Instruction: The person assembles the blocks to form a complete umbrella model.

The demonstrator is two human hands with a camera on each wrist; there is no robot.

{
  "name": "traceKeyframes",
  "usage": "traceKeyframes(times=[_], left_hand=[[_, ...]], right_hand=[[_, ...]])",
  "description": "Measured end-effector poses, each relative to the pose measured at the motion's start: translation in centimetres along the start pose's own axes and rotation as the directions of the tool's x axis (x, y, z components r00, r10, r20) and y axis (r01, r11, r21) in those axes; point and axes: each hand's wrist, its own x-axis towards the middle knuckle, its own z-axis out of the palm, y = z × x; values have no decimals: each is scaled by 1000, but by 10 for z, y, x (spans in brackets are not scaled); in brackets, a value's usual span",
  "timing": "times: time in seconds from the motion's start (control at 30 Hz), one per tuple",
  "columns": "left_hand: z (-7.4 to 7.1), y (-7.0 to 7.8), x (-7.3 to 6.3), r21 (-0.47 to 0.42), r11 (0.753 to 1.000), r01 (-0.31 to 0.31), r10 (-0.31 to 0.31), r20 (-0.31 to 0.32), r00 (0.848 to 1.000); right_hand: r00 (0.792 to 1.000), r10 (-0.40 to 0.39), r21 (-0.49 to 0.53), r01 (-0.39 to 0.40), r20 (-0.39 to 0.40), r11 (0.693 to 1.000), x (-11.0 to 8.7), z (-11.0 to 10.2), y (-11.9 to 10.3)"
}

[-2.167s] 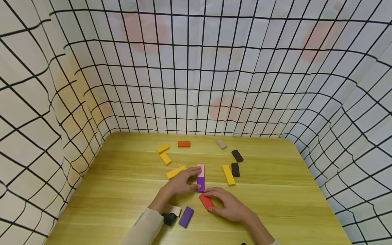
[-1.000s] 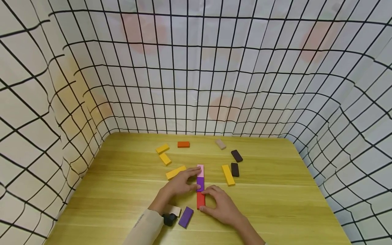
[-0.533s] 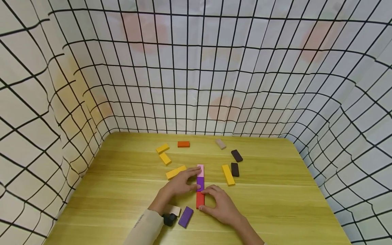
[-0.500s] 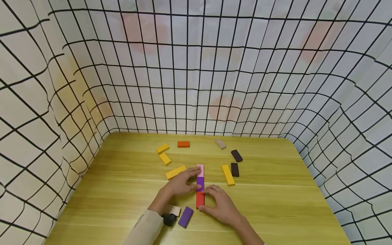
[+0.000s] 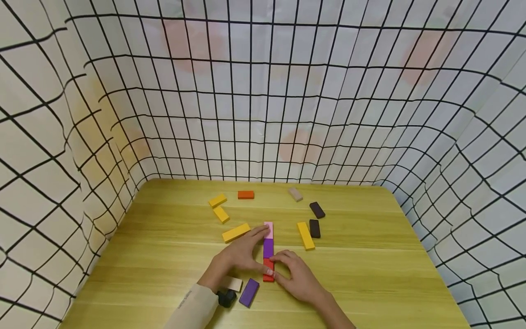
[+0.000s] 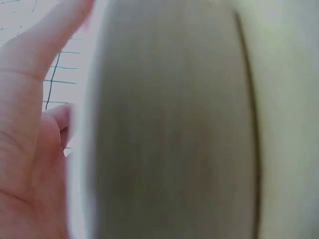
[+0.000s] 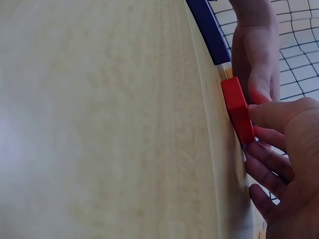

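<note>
Head view: L hand (image 5: pixel 242 250) reaches in from btm left of frame, fingers stretched out, tips on the pink block (image 5: pixel 269 232) near ctr, thumb spread down across the red block (image 5: pixel 268 264). Not clenched, just touching w/ straight fingers. R hand (image 5: pixel 299 275) comes in from btm right, thumb & index apart, grasping the red block: index tip at its upper right corner, thumb by its lower right side, close to L thumb. Red block sits lower ctr, end to end w/ the purple block (image 5: pixel 268 248), pink block above that; all 3 in one straight line on the worktop (image 5: pixel 370 260). R wrist view, right side: R thumb tip on the red block, L hand just behind. L wrist view: part of L hand at left edge, rest mostly blur, can't tell what.

Vs. 0.5 s ago: L thumb was on the purple block, now on the red; R thumb has shifted from the red block's lower end to its right side. Vs. 2.2 s ago: red block lay slanted, out of line; now straight.
</note>
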Motion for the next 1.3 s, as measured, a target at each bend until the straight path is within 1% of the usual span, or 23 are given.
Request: traceKeyframes(times=[0.13,0.37,0.47,0.63,0.73,0.9,1.1,1.3], left_hand=[[-2,2,1,26,1000,3,-3,-12,1000],[-6,4,3,74,997,-38,40,-25,999],[-6,3,3,88,995,-42,44,-22,999],[-6,1,4,84,996,-30,31,-4,1000],[-5,0,4,73,997,-24,25,-7,1000],[-3,1,2,37,999,-19,20,-17,1000],[1,3,-1,12,1000,-16,16,-10,1000],[1,2,-1,12,1000,-13,13,-20,1000]], right_hand=[[1000,11,7,-11,7,1000,1,-2,-1],[1000,18,12,-18,10,1000,4,-3,-2],[1000,12,15,-13,7,1000,4,-3,-2],[1000,14,10,-15,7,1000,5,-2,0],[1000,23,16,-23,15,1000,6,-3,1],[999,35,66,-36,21,997,8,-9,5],[997,70,52,-69,-27,996,11,-20,11],[988,123,51,-119,-95,992,19,-32,20]])
